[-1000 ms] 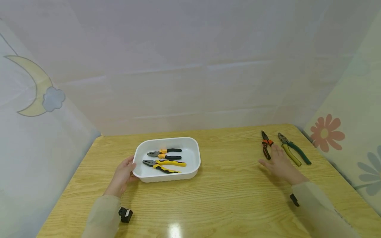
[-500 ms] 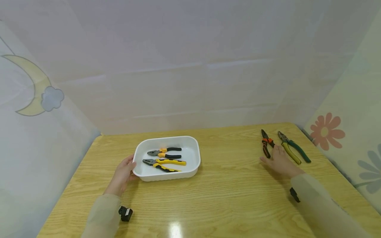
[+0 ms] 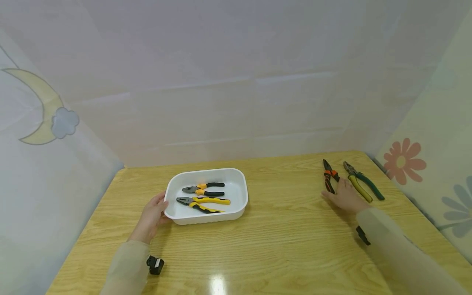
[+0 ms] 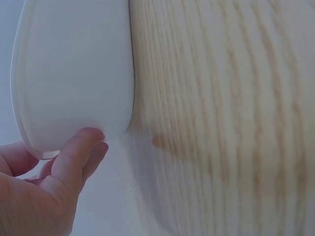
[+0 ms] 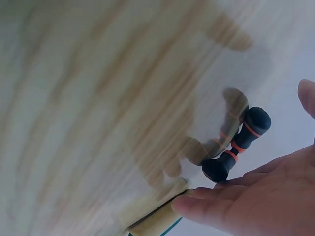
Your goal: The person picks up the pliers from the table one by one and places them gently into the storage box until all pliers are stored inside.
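Note:
My left hand (image 3: pixel 150 217) grips the left end of a white plastic tray (image 3: pixel 210 218); in the left wrist view its thumb and fingers pinch the rim and wall from both sides. Two pliers lie in the tray: orange-and-black pliers (image 3: pixel 200 191) behind, yellow-and-black pliers (image 3: pixel 212 200) in front. Far right, my right hand (image 3: pixel 344 197) is at the handles of red-and-black long-nose pliers (image 3: pixel 327 180), covering one handle end. The right wrist view shows both handle ends (image 5: pixel 257 120) beside its extended fingers, thumb apart.
Pliers with one yellow and one green handle (image 3: pixel 360 189) lie just right of my right hand. The wooden table (image 3: pixel 280 229) meets a pale cloth at the back and printed cloths at both sides.
The right hand has moved slightly forward and closer to the red-and-black pliers, its thumb now by the left handle. The left hand and tray keep their place.

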Demonstrator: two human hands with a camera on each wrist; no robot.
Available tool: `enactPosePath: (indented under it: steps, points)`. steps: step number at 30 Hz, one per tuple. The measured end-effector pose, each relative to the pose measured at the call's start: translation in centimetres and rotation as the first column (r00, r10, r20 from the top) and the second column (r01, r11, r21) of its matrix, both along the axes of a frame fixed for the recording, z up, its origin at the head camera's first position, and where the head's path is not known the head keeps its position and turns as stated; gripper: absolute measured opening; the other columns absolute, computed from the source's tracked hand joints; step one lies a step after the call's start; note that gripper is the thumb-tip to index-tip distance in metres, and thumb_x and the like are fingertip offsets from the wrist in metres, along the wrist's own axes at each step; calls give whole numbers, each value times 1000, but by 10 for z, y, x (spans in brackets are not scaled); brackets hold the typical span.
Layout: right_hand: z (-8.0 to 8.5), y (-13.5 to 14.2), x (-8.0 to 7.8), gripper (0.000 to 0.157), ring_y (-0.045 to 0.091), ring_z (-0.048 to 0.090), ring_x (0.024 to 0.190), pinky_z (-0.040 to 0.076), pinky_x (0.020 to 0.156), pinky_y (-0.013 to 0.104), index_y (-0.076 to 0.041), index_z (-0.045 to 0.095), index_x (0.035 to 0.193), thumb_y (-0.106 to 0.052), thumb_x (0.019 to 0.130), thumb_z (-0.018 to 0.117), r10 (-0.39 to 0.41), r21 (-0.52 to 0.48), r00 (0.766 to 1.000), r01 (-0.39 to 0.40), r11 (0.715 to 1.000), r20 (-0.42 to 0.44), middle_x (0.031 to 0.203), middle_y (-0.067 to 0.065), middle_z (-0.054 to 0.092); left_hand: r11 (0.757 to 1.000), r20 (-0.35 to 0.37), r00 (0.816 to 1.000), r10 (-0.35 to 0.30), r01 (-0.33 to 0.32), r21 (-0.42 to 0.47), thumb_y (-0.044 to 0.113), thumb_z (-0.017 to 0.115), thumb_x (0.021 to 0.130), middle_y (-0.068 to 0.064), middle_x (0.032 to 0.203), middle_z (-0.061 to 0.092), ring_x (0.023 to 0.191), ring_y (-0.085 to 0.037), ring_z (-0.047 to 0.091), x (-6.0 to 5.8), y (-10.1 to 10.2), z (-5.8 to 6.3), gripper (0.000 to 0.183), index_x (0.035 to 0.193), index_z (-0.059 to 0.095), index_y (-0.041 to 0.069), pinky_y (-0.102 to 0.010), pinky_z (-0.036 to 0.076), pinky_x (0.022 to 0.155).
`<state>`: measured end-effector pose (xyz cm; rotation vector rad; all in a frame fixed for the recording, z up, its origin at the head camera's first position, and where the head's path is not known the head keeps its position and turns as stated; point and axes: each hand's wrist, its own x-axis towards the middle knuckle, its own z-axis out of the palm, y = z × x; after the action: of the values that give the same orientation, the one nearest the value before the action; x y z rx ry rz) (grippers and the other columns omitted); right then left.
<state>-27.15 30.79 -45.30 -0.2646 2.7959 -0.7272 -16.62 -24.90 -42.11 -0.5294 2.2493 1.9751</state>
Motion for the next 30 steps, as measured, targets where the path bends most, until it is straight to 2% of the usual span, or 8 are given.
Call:
enactPosePath:
  steps: [5, 11, 18, 25, 30]
  points:
    - [-3, 2, -4, 100, 67, -10, 126, 3, 104, 69, 34, -7, 131, -46, 102, 45, 3, 12, 1000, -3, 1000, 3, 137, 55, -11, 1000, -8, 1000, -6, 6, 6, 9, 34, 106, -21, 156, 23, 115, -26, 53, 0, 0, 1, 50, 153, 19, -3, -30, 52, 76]
    - [-5, 4, -7, 99, 67, -12, 125, 4, 104, 70, 34, -9, 130, -43, 102, 45, -4, 11, 1000, 4, 1000, 26, 136, 56, -13, 1000, -5, 1000, -9, 9, 3, 12, 33, 107, -21, 156, 23, 126, -35, 44, 0, 1, 0, 51, 153, 18, -1, -32, 52, 79]
    - [-8, 7, -11, 93, 67, -12, 125, 6, 104, 69, 37, -6, 128, -38, 103, 44, -4, 55, 1000, 3, 999, 23, 135, 57, -11, 1000, 0, 1000, -9, 9, -1, 12, 33, 107, -21, 157, 22, 127, -35, 43, 1, 1, 2, 51, 154, 17, 0, -31, 52, 79]
    - [-14, 8, -18, 96, 67, -4, 126, 13, 104, 68, 36, -5, 129, -43, 103, 43, -37, 116, 999, 35, 993, 16, 135, 57, -6, 1000, 1, 1000, -5, 5, 4, 11, 33, 107, -21, 157, 21, 130, -38, 40, 2, 2, 2, 51, 154, 17, -1, -34, 51, 82]
    - [-12, 8, -19, 98, 68, 0, 125, 15, 104, 68, 35, -6, 130, -48, 102, 39, -60, 112, 997, 55, 992, 45, 134, 59, -6, 1000, -2, 1000, -4, 4, 17, 10, 33, 107, -21, 157, 21, 130, -39, 40, 1, 2, 2, 51, 154, 17, -1, -36, 51, 84]
